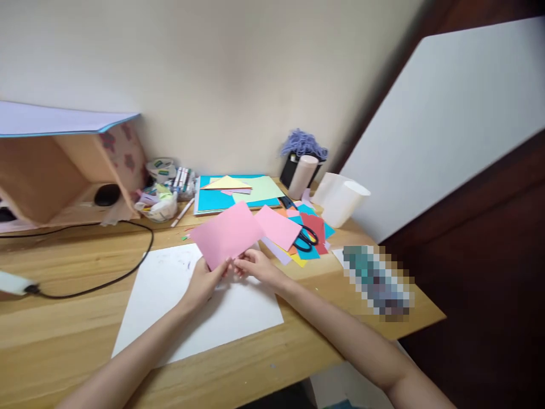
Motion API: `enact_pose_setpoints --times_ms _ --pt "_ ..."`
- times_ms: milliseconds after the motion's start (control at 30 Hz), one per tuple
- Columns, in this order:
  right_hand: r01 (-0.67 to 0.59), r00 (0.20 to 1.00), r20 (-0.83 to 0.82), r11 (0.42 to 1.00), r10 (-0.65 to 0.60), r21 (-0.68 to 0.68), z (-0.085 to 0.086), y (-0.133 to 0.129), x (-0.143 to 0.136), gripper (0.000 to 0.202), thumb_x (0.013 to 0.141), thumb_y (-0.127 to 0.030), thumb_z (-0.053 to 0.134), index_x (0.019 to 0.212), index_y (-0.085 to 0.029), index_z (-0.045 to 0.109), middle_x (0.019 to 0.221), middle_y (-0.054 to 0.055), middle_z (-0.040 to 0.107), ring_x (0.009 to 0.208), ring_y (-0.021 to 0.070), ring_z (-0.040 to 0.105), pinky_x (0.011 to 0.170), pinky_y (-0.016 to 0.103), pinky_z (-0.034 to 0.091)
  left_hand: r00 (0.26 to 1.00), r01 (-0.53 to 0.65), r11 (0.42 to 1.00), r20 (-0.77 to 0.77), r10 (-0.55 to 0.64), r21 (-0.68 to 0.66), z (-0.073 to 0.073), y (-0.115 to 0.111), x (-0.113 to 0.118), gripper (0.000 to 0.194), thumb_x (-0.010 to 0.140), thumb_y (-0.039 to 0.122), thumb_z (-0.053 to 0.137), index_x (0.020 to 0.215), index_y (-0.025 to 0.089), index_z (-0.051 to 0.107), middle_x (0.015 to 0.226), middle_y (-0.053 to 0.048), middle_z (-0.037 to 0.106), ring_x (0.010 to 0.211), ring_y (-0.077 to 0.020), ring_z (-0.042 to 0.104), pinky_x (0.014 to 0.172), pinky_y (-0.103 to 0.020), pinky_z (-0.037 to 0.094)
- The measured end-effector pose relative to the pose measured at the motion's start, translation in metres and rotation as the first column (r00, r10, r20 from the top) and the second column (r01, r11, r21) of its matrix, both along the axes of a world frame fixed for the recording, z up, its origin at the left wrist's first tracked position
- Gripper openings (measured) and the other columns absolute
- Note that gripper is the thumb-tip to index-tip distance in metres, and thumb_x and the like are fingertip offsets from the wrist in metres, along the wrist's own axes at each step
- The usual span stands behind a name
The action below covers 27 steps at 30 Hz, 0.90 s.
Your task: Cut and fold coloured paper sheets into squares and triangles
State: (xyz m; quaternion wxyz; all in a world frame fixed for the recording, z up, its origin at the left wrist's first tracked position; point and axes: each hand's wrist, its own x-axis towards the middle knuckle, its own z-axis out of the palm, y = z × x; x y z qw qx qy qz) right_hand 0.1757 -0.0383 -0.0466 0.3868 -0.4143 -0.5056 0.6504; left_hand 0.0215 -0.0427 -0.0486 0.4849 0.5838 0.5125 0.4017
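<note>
A sheet of pink paper (227,232) is raised over a large white sheet (166,307) lying on the wooden table. My left hand (206,279) grips its lower left edge, with the thumb on top. At the lower right corner, the fingers of my right hand (253,266) are pinched on the same pink paper. Just right of it, a second pink piece (279,227) rests on a pile of coloured paper scraps. Black-handled scissors (307,238) lie among those scraps, blades partly covered.
Behind is a stack of coloured sheets (213,200). Markers (183,177) and a bowl of scraps (159,209) stand left of it, near a cardboard box (121,153). A black cable (147,255) curves across the left. Rolled white paper (340,201) and a blurred object (377,281) are right.
</note>
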Motion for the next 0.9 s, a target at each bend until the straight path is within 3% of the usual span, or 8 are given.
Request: enact_pose_setpoints --times_ms 133,300,633,900 --pt "0.022 1.000 0.013 0.998 -0.022 0.054 -0.004 -0.007 0.001 0.021 0.072 -0.034 0.060 0.080 -0.014 0.058 0.072 0.001 0.061 0.064 0.0110 0.055 0.059 0.024 0.043 0.989 0.116 0.993 0.088 -0.117 0.016 -0.001 -0.001 -0.001 0.032 0.075 0.042 0.054 0.065 0.013 0.056 0.058 -0.001 0.056 0.052 -0.0103 0.048 0.052 -0.021 0.037" --pt "0.020 0.997 0.078 0.993 -0.029 0.113 -0.004 -0.013 0.002 0.022 0.074 -0.035 0.057 0.073 -0.014 0.062 0.069 0.003 0.062 0.065 0.0131 0.057 0.060 0.025 0.044 0.957 0.243 0.969 0.153 -0.247 0.045 0.004 -0.005 0.002 0.031 0.078 0.042 0.051 0.067 0.012 0.056 0.064 -0.005 0.056 0.057 -0.0111 0.048 0.054 -0.022 0.038" --pt "0.129 0.948 0.272 0.981 -0.165 0.147 -0.013 0.001 0.023 0.027 0.069 -0.039 0.060 0.062 -0.013 0.061 0.058 0.004 0.061 0.051 0.0125 0.052 0.051 0.025 0.041 0.979 0.195 0.980 0.046 -0.196 0.030 -0.001 0.002 -0.005 0.036 0.076 0.046 0.050 0.063 0.013 0.054 0.056 -0.001 0.049 0.050 -0.0093 0.041 0.048 -0.022 0.033" --pt "0.303 0.930 0.183 0.947 -0.319 0.110 -0.003 0.021 0.050 0.024 0.061 -0.037 0.066 0.061 -0.017 0.055 0.056 0.000 0.058 0.047 0.0097 0.048 0.046 0.022 0.038 0.985 0.174 0.985 0.020 -0.174 0.006 0.008 0.016 -0.023 0.031 0.075 0.041 0.053 0.062 0.013 0.053 0.059 -0.001 0.051 0.051 -0.0088 0.043 0.047 -0.020 0.034"
